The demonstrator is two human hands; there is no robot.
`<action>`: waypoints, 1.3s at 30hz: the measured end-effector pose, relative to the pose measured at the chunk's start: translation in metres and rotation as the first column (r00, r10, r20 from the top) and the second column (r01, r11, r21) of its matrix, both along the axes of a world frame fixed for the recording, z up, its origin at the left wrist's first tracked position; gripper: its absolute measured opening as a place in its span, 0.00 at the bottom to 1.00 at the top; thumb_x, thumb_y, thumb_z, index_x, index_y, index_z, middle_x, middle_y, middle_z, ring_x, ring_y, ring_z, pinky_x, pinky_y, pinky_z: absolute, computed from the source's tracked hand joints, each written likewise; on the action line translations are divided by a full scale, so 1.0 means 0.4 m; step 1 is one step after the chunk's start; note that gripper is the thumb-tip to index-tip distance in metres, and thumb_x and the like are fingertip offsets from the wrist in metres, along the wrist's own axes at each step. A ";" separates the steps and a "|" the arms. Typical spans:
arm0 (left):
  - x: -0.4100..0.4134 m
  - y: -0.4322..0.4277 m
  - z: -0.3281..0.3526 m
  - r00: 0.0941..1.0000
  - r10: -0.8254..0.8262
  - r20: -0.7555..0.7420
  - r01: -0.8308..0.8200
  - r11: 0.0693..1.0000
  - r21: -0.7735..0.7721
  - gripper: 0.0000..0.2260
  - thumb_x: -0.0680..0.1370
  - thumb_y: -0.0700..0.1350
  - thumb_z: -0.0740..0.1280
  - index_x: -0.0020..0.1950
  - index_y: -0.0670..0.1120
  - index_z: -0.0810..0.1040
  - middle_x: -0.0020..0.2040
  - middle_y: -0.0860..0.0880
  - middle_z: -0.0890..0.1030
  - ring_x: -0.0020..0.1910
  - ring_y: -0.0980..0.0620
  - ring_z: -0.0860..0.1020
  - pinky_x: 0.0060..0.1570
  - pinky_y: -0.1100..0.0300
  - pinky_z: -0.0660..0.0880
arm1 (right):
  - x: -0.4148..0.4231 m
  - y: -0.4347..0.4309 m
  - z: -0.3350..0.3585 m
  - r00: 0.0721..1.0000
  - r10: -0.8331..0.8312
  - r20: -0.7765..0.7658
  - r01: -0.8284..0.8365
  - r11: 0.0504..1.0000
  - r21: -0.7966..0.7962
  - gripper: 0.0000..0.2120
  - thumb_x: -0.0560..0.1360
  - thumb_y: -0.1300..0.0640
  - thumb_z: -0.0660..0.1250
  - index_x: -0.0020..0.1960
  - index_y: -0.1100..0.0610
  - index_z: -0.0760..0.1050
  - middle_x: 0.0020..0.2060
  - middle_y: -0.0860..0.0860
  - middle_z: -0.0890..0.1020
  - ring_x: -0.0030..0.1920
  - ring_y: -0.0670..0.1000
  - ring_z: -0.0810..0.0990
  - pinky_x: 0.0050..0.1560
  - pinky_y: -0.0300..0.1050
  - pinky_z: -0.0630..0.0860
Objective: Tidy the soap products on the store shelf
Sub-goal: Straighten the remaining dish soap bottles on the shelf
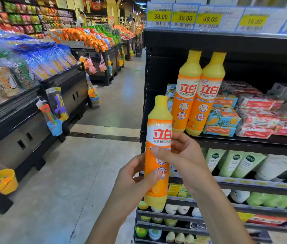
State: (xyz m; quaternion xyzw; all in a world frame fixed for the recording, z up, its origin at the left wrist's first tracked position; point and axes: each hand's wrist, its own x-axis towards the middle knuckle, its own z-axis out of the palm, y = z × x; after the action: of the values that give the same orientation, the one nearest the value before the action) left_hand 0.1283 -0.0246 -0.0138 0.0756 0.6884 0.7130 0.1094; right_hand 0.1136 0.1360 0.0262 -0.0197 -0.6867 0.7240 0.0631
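Note:
I hold a yellow and orange dish soap bottle (158,138) upright in front of the shelf's left end. My left hand (135,175) grips its lower half, thumb across the label. My right hand (183,154) grips its middle from the right side. Two matching bottles (198,92) stand side by side on the black shelf (244,140), leaning a little to the right. To their right lie stacks of boxed and wrapped soap bars (255,111).
Lower shelves carry pale green tubes (234,164) and white bottles (176,209). Price tags (185,18) line the shelf above. An aisle floor (79,164) runs left of the shelf, with snack display bins (33,95) and hanging toy buckets (2,180) along it.

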 end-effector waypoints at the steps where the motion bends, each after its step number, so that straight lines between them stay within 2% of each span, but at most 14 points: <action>1: -0.002 0.000 -0.001 1.000 0.019 -0.013 -0.019 1.000 -0.013 0.30 0.64 0.63 0.77 0.65 0.59 0.77 0.57 0.60 0.85 0.57 0.59 0.82 0.48 0.62 0.82 | 0.000 -0.002 -0.003 1.000 -0.005 0.003 0.005 1.000 0.022 0.32 0.58 0.51 0.83 0.61 0.54 0.79 0.51 0.51 0.87 0.53 0.52 0.86 0.55 0.57 0.84; 4: -0.004 0.003 -0.001 0.997 0.078 -0.027 -0.079 0.996 -0.029 0.28 0.65 0.55 0.79 0.64 0.57 0.78 0.55 0.60 0.85 0.56 0.58 0.83 0.53 0.58 0.81 | -0.003 -0.006 -0.013 1.000 -0.023 0.015 0.022 0.998 0.052 0.33 0.57 0.49 0.84 0.59 0.51 0.78 0.51 0.49 0.87 0.53 0.51 0.86 0.55 0.57 0.84; 7: -0.004 0.007 0.000 0.994 0.111 -0.009 -0.111 0.994 -0.004 0.27 0.64 0.53 0.83 0.61 0.55 0.80 0.53 0.58 0.87 0.54 0.58 0.84 0.53 0.57 0.81 | -0.003 -0.007 -0.014 0.999 -0.023 0.024 0.022 0.998 0.065 0.35 0.57 0.46 0.83 0.61 0.49 0.76 0.53 0.48 0.86 0.54 0.50 0.85 0.55 0.54 0.84; 12: -0.003 0.007 0.009 0.997 0.080 -0.017 -0.080 0.996 0.035 0.23 0.66 0.53 0.78 0.61 0.56 0.81 0.55 0.57 0.87 0.56 0.56 0.84 0.56 0.54 0.81 | 0.010 0.014 0.007 0.993 0.113 0.021 -0.113 0.993 0.029 0.28 0.67 0.46 0.76 0.66 0.48 0.76 0.56 0.47 0.86 0.58 0.48 0.84 0.57 0.49 0.82; 15: -0.008 0.003 0.010 0.999 0.045 -0.026 -0.045 0.999 0.015 0.23 0.68 0.55 0.81 0.62 0.58 0.80 0.55 0.59 0.86 0.57 0.57 0.84 0.55 0.56 0.81 | 0.017 0.023 0.013 0.992 0.125 0.012 -0.126 0.989 0.073 0.24 0.71 0.48 0.75 0.66 0.49 0.78 0.56 0.47 0.86 0.58 0.47 0.84 0.58 0.49 0.82; 19: -0.023 -0.004 0.023 0.999 -0.041 -0.030 0.040 0.998 -0.040 0.23 0.69 0.55 0.75 0.63 0.59 0.77 0.57 0.61 0.84 0.58 0.58 0.83 0.50 0.61 0.81 | 0.021 0.022 0.019 0.997 0.084 -0.004 -0.083 0.994 0.074 0.23 0.70 0.49 0.76 0.64 0.50 0.79 0.55 0.47 0.86 0.57 0.48 0.85 0.59 0.51 0.82; 23: -0.037 -0.001 0.037 0.997 -0.022 -0.073 0.014 0.994 -0.104 0.24 0.68 0.60 0.74 0.63 0.62 0.76 0.57 0.65 0.83 0.58 0.61 0.81 0.49 0.62 0.81 | 0.019 0.018 0.018 0.999 0.043 -0.009 -0.042 0.997 0.067 0.22 0.69 0.48 0.77 0.62 0.50 0.81 0.54 0.47 0.87 0.56 0.49 0.85 0.60 0.53 0.82; 26: -0.045 -0.004 0.043 0.997 -0.007 -0.072 -0.002 0.992 -0.124 0.24 0.67 0.59 0.75 0.62 0.61 0.77 0.56 0.64 0.84 0.58 0.60 0.82 0.51 0.61 0.81 | 0.020 0.015 0.019 0.999 0.047 -0.001 -0.046 0.997 0.066 0.22 0.70 0.47 0.76 0.63 0.49 0.80 0.54 0.47 0.87 0.57 0.49 0.85 0.60 0.54 0.82; 30: -0.065 0.008 0.053 0.998 0.043 -0.042 -0.047 0.991 -0.123 0.25 0.65 0.59 0.77 0.61 0.61 0.79 0.54 0.62 0.85 0.56 0.59 0.83 0.53 0.56 0.81 | 0.013 0.032 0.024 0.995 0.102 -0.021 -0.099 0.989 0.108 0.19 0.74 0.46 0.73 0.64 0.46 0.79 0.56 0.44 0.86 0.59 0.46 0.84 0.61 0.49 0.80; 33: -0.089 0.020 0.082 0.997 0.073 -0.011 -0.074 0.990 -0.121 0.28 0.63 0.62 0.81 0.60 0.59 0.79 0.53 0.59 0.86 0.54 0.55 0.85 0.53 0.53 0.82 | -0.003 0.075 0.016 0.999 -0.003 -0.052 0.012 0.985 0.173 0.15 0.76 0.48 0.72 0.62 0.46 0.81 0.54 0.40 0.86 0.58 0.42 0.83 0.63 0.48 0.79; 35: -0.110 0.022 0.111 0.995 0.095 0.008 -0.094 0.987 -0.128 0.27 0.64 0.60 0.77 0.61 0.57 0.79 0.55 0.55 0.86 0.54 0.52 0.85 0.55 0.50 0.82 | -0.015 0.120 0.001 0.989 -0.125 -0.080 0.143 0.942 0.303 0.11 0.77 0.51 0.73 0.59 0.47 0.82 0.50 0.40 0.86 0.55 0.39 0.83 0.62 0.46 0.79; 36: -0.125 0.022 0.127 0.994 0.104 0.013 -0.102 0.986 -0.132 0.26 0.64 0.59 0.75 0.61 0.56 0.78 0.56 0.54 0.85 0.54 0.51 0.85 0.56 0.49 0.82 | -0.021 0.144 -0.009 0.978 -0.180 -0.107 0.208 0.892 0.401 0.10 0.77 0.51 0.73 0.59 0.47 0.82 0.50 0.40 0.86 0.54 0.39 0.82 0.62 0.44 0.79; 39: -0.179 0.023 0.172 0.993 0.120 0.014 -0.116 0.981 -0.158 0.20 0.66 0.58 0.74 0.56 0.58 0.77 0.55 0.53 0.85 0.53 0.51 0.84 0.52 0.52 0.81 | -0.040 0.208 -0.043 0.935 -0.280 -0.220 0.353 0.650 0.674 0.15 0.77 0.50 0.73 0.63 0.51 0.81 0.55 0.43 0.82 0.60 0.45 0.79 0.63 0.44 0.74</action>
State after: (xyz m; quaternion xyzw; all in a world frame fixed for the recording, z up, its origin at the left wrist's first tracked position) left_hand 0.0568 -0.0152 0.0548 0.0174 0.7444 0.6626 0.0808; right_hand 0.0977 0.2193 0.0091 -0.0788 -0.8918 0.3851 0.2238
